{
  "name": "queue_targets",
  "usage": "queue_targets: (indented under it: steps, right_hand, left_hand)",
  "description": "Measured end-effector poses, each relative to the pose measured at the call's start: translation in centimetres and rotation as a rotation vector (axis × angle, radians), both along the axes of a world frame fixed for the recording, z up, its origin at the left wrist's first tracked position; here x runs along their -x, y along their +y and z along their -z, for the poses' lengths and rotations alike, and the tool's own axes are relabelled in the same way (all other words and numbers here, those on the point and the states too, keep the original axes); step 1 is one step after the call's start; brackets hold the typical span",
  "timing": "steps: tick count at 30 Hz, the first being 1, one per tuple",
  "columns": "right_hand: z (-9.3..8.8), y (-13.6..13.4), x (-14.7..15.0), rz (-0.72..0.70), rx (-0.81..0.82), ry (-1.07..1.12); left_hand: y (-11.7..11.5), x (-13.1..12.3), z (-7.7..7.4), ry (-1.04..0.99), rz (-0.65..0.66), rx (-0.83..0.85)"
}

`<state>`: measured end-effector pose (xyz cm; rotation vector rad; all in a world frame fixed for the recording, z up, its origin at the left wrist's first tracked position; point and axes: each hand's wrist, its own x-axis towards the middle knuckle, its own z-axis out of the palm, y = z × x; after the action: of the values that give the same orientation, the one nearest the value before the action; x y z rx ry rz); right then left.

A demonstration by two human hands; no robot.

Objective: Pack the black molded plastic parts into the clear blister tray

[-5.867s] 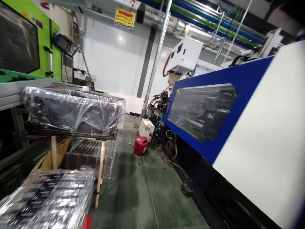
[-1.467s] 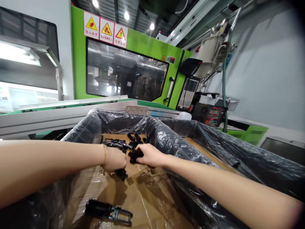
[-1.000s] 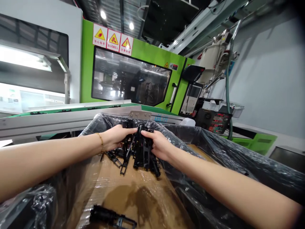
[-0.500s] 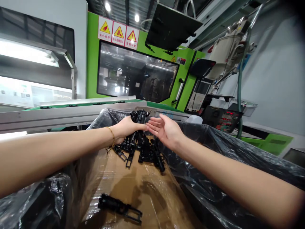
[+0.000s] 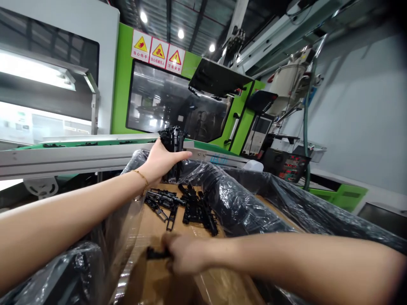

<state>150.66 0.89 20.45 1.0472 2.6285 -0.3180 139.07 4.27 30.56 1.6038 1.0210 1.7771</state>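
My left hand (image 5: 163,159) is closed round a bundle of black plastic parts (image 5: 173,137), held upright above the far end of the cardboard (image 5: 178,250). Its thumb points right across the front of the bundle. Lower down, my right hand (image 5: 187,252), blurred by motion, has its fingers closed on a single black plastic part (image 5: 155,253) that sticks out to the left. Between the hands, a loose pile of black plastic parts (image 5: 197,207) lies on the cardboard, touched by neither hand.
Dark plastic film (image 5: 235,203) lines the box on both sides. Beyond it runs a green conveyor belt (image 5: 73,144) with a metal side rail (image 5: 73,159) and several black parts on it. A green machine (image 5: 122,84) stands behind, with a dark plate (image 5: 219,78) hanging overhead.
My right hand has left the bundle and come down to the single part near me, closing on it. My left hand has raised the bundle slightly and leftward. The overhead plate appears lower.
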Motion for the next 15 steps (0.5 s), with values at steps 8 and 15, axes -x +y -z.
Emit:
queue_targets:
  steps: [8, 15]
  right_hand:
    - [0.8, 11.7, 3.4, 0.177, -0.266, 0.044]
    - [2.5, 7.8, 3.0, 0.054, -0.09, 0.07]
  left_hand:
    - [0.6, 0.6, 0.2, 0.071, -0.073, -0.134]
    - [1.1, 0.5, 0.9, 0.121, -0.09, -0.152]
